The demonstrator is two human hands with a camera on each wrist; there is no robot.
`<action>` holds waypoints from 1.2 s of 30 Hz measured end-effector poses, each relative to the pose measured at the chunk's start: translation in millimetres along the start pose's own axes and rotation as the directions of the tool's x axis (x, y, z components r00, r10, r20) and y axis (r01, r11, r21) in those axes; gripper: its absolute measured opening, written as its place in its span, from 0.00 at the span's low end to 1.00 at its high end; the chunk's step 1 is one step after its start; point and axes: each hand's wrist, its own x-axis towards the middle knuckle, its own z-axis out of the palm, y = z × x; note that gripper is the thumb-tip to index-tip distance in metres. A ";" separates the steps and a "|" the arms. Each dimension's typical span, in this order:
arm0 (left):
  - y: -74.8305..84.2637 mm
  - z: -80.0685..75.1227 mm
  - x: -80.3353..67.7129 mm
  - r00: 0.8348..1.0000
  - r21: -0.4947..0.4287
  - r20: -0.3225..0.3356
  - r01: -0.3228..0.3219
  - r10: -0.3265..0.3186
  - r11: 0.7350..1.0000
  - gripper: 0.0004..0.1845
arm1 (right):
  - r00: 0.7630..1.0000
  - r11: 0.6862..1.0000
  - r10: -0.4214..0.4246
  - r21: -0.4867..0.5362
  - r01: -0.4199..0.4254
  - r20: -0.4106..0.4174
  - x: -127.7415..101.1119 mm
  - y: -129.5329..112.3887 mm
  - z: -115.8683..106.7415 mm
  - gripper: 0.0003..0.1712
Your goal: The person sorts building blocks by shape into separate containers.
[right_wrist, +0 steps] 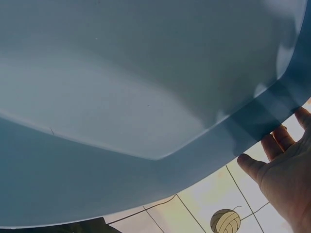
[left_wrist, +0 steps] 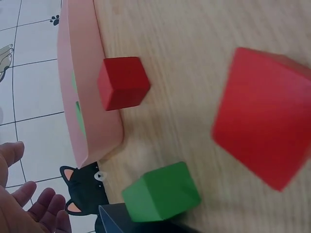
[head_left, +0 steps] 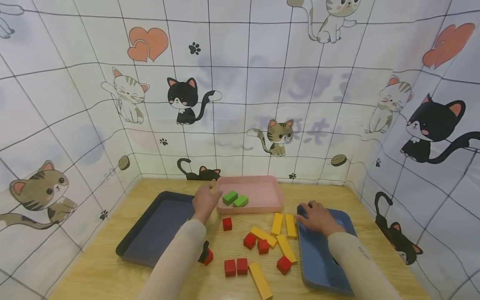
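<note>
Our left hand hung open by the pink tray, which held two green blocks. Our right hand lay flat and open on the blue tray. We thought pinching one red block gently, never several, was best.

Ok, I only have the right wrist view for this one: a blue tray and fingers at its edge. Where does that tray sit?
Observer: The blue tray lies at the table's right side, and the right hand rests on its far left corner.
Operator: And the other hand?
Observer: The left hand holds nothing and is by the pink tray.
Operator: Anything in that tray?
Observer: Two green blocks.
</note>
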 end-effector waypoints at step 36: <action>-28.7 7.1 -68.1 0.989 0.055 -0.143 0.041 -0.033 0.998 0.23 | 1.000 1.000 -0.005 0.015 0.005 -0.011 -0.6 3.4 1.9 0.38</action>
